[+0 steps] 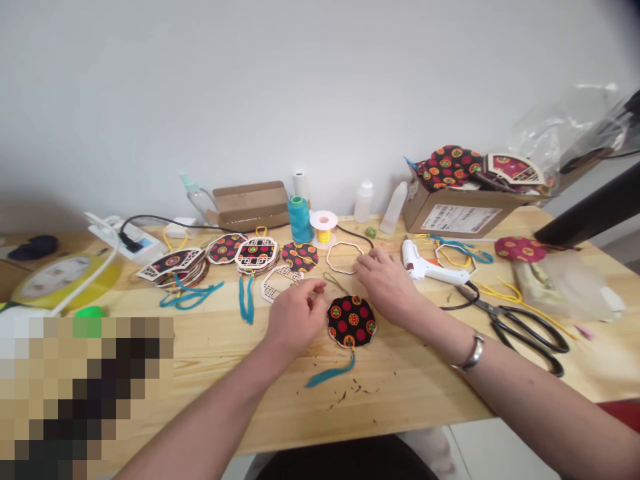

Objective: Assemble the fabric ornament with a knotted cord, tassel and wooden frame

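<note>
On the wooden table a black scalloped fabric disc with red and yellow flowers lies between my hands, a teal tassel trailing from its lower edge. My left hand is just left of the disc, its fingers curled together near the thumb; whatever they may pinch is too small to make out. Up and to the right of the disc, my right hand reaches to a thin pale scalloped frame, fingertips at its right edge. A white lattice piece lies behind my left hand.
Stacked ornaments with teal tassels lie at left. Behind stand a teal thread spool and a yellow one. To the right are a white glue gun, black-handled scissors and a cardboard box of fabric pieces.
</note>
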Motion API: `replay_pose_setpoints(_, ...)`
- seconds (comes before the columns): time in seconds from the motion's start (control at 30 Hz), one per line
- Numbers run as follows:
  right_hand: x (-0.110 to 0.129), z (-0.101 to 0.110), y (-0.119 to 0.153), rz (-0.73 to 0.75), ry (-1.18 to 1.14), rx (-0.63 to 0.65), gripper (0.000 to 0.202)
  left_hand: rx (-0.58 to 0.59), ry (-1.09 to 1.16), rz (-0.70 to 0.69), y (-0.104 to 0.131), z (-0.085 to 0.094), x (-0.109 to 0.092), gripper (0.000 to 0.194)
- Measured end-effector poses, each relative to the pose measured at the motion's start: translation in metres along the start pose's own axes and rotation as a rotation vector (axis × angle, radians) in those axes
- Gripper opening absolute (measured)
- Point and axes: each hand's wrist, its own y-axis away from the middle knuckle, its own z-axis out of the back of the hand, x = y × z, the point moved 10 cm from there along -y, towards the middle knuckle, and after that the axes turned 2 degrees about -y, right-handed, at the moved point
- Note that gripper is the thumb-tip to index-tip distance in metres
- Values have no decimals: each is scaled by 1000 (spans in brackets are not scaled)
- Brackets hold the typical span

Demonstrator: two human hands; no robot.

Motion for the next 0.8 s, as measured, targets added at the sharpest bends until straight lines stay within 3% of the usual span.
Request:
replay_pose_setpoints(0.17,11,-2,-12,91,89,-4,22,-6,28,-61,0,-1,-6,36)
replay_pose_setpoints(0.33,8,5,-10,99,48,-109,23,-47,146,-34,1,4,-2,30)
replay_pose_setpoints(0.4,2,23,-4,62,-123,-214,23,-64,251,20,0,6,4,34)
replay_pose_setpoints(0.5,-14,49,7,-19,-599,-337,19,-73,493,100,-2,7,11,49)
replay_pose_setpoints(0.57,-22,45,10,-101,-980,-262,16,-63,686,138,-4,6,12,57)
replay_pose_setpoints(0.67,-15,28,13,-134,-1429,-44,20,30,928,188,-5,-4,9,56)
replay_pose_setpoints(0.73,-9,23,14,-106,-1543,41,24,104,1013,206,-5,-10,6,44)
replay_pose_setpoints(0.8,-9,19,13,-94,-1507,58,24,120,1033,207,-5,-10,6,25)
